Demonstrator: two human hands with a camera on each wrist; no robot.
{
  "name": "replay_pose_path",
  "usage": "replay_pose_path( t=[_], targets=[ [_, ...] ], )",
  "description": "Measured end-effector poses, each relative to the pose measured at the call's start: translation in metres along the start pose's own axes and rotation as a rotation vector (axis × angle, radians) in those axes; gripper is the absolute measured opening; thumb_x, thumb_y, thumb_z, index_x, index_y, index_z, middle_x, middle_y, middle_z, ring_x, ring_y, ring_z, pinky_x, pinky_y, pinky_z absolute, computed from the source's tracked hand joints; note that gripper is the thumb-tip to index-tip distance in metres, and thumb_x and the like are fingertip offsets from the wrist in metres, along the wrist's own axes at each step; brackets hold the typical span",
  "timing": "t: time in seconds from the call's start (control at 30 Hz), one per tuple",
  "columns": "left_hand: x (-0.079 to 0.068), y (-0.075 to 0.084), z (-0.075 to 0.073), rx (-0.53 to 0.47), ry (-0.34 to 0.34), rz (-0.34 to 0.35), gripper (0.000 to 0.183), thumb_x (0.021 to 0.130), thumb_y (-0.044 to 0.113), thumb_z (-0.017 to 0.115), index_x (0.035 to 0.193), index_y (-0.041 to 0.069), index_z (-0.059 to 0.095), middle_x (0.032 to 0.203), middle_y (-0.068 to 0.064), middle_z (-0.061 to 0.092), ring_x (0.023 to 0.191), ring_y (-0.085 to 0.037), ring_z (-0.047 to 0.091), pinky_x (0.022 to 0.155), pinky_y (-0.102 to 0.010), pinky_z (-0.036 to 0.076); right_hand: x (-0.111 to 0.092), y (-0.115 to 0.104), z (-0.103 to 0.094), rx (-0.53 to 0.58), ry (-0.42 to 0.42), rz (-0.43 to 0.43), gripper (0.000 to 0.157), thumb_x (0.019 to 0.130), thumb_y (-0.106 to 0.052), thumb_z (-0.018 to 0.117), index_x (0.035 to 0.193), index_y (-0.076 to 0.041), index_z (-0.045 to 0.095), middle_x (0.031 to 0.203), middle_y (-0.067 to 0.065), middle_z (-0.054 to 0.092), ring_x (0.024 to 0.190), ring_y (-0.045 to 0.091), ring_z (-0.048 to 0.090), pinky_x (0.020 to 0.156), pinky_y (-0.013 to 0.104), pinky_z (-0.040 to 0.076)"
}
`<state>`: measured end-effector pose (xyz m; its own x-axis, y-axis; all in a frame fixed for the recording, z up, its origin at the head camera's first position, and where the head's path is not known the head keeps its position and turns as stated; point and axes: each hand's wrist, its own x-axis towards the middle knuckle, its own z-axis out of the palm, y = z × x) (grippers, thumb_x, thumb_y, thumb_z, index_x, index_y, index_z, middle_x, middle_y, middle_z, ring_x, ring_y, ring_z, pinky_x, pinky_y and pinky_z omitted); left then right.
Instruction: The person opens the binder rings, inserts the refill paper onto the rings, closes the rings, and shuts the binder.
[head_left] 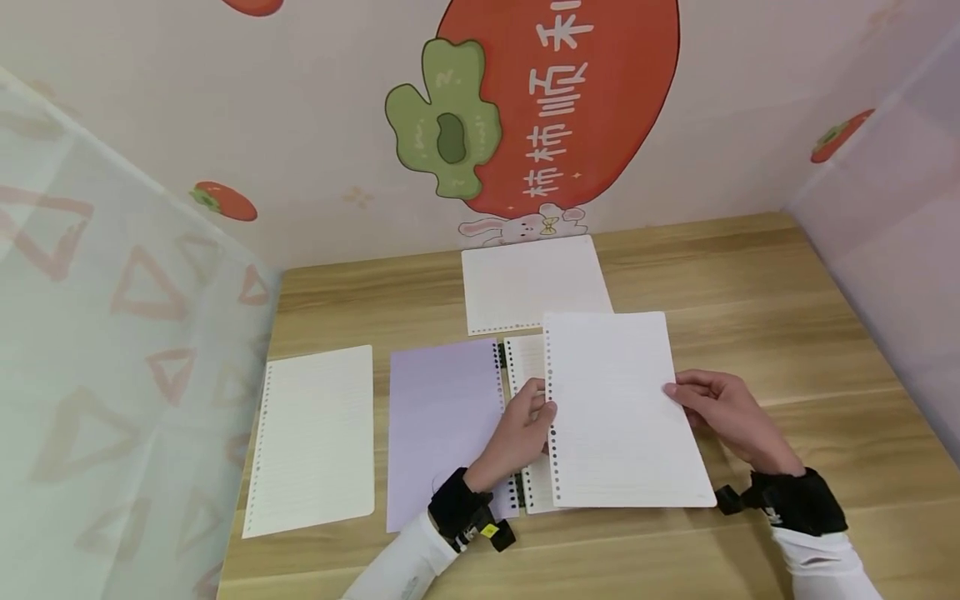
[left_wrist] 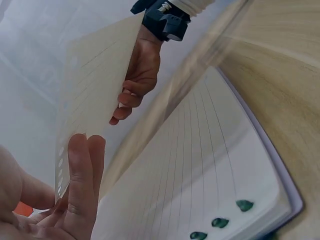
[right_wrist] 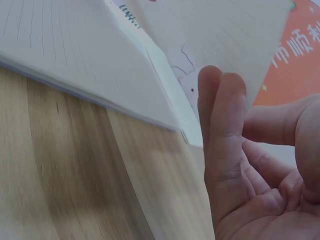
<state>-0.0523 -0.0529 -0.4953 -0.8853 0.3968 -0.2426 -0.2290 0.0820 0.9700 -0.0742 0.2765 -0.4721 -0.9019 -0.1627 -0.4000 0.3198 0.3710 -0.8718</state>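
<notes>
Both hands hold a white loose-leaf sheet [head_left: 615,408] raised above an opened ring-binder notebook. My left hand [head_left: 517,433] pinches its punched edge. On the opposite edge, my right hand [head_left: 731,417] pinches the sheet between thumb and fingers. Below it lie the notebook's purple cover [head_left: 442,425], on the left, and its lined pages [left_wrist: 200,145], partly hidden by the held sheet in the head view. Dark green binder rings [left_wrist: 220,223] pass through the holes of those pages. In the right wrist view, the fingers [right_wrist: 227,130] press behind the sheet.
Another loose-leaf sheet [head_left: 315,442] lies at the left of the wooden table [head_left: 750,283]. Behind the notebook lies one more sheet [head_left: 532,283], turned sideways, near the printed back wall [head_left: 315,125]. Side panels [head_left: 112,375] border the table.
</notes>
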Motion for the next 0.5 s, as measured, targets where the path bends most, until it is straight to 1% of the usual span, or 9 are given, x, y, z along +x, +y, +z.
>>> replay_pose_path(
  t=[0.13, 0.27, 0.33, 0.4, 0.43, 0.5],
  targets=[
    [-0.004, -0.003, -0.008, 0.015, 0.016, -0.022, 0.036, 0.110, 0.028, 0.045, 0.142, 0.012, 0.049, 0.105, -0.009, 0.072, 0.068, -0.021, 0.070, 0.063, -0.039, 0.060, 0.007, 0.000, 0.008, 0.016, 0.004, -0.018, 0.061, 0.099, -0.041, 0.065, 0.132, 0.010, 0.062, 0.101, 0.001, 0.075, 0.082, 0.013, 0.071, 0.071, 0.029, 0.060],
    [-0.010, -0.007, -0.018, 0.047, 0.047, -0.030, 0.033, 0.108, 0.033, 0.050, 0.128, 0.007, 0.057, 0.087, -0.008, 0.070, 0.063, -0.023, 0.068, 0.061, -0.038, 0.060, 0.015, 0.002, 0.018, 0.055, 0.003, -0.030, 0.059, 0.099, -0.039, 0.065, 0.129, 0.011, 0.064, 0.097, 0.000, 0.076, 0.078, 0.012, 0.070, 0.069, 0.029, 0.060],
    [-0.013, -0.009, -0.023, 0.095, 0.064, -0.014, 0.031, 0.108, 0.034, 0.052, 0.120, 0.007, 0.062, 0.079, -0.008, 0.068, 0.061, -0.024, 0.067, 0.059, -0.035, 0.058, 0.018, 0.003, 0.022, 0.056, 0.007, -0.029, 0.057, 0.099, -0.038, 0.066, 0.128, 0.011, 0.065, 0.095, 0.001, 0.076, 0.076, 0.012, 0.069, 0.067, 0.029, 0.059],
    [-0.016, -0.011, -0.027, 0.166, 0.092, 0.012, 0.029, 0.107, 0.034, 0.052, 0.114, 0.010, 0.065, 0.075, -0.005, 0.067, 0.062, -0.022, 0.067, 0.059, -0.032, 0.056, 0.021, 0.003, 0.026, 0.045, 0.011, -0.032, 0.056, 0.100, -0.038, 0.065, 0.127, 0.011, 0.065, 0.094, 0.002, 0.076, 0.076, 0.012, 0.069, 0.067, 0.028, 0.059],
    [-0.017, -0.011, -0.030, 0.214, 0.111, 0.026, 0.027, 0.107, 0.035, 0.052, 0.112, 0.012, 0.066, 0.077, -0.003, 0.068, 0.064, -0.021, 0.067, 0.059, -0.030, 0.055, 0.022, 0.003, 0.027, 0.037, 0.012, -0.032, 0.056, 0.100, -0.038, 0.065, 0.127, 0.011, 0.066, 0.095, 0.002, 0.076, 0.076, 0.012, 0.069, 0.067, 0.028, 0.059],
    [-0.020, -0.010, -0.035, 0.347, 0.165, 0.062, 0.023, 0.107, 0.035, 0.053, 0.110, 0.016, 0.067, 0.079, 0.003, 0.068, 0.066, -0.015, 0.065, 0.060, -0.027, 0.051, 0.024, 0.003, 0.030, 0.027, 0.014, -0.033, 0.056, 0.100, -0.039, 0.065, 0.127, 0.010, 0.066, 0.095, 0.003, 0.075, 0.077, 0.012, 0.068, 0.068, 0.027, 0.058]
  ],
)
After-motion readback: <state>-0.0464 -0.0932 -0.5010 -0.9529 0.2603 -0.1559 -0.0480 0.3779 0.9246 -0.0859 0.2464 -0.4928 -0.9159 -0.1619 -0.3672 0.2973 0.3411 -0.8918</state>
